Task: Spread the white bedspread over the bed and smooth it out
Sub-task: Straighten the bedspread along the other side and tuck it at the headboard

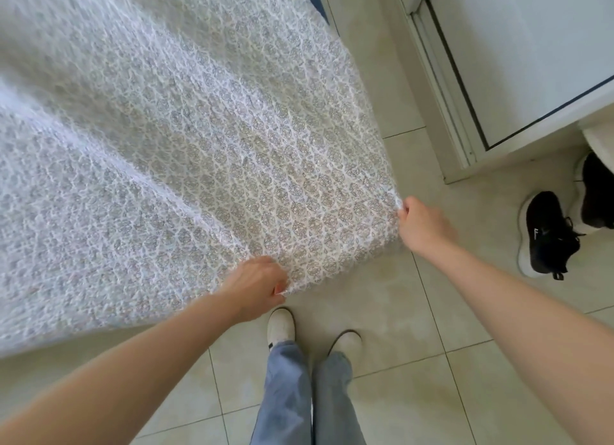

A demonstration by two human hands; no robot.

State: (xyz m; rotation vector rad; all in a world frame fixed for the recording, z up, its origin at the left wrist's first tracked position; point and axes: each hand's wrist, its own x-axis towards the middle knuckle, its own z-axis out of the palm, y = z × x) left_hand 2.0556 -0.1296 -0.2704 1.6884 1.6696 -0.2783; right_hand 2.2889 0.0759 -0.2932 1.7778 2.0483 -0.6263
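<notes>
The white bedspread (172, 152), quilted with a small grey-brown medallion pattern, fills the upper left and slopes down toward me. It looks blurred and lifted, with long folds running from the far left to its near edge. My left hand (257, 286) is closed on the near hem. My right hand (420, 225) pinches the bedspread's right corner, held above the floor. The bed under the cloth is hidden.
I stand on pale floor tiles (398, 328), my feet in white shoes (281, 325) just below the hem. A pair of black sneakers (548, 233) lies at the right. A white sliding door frame (442, 89) runs along the upper right.
</notes>
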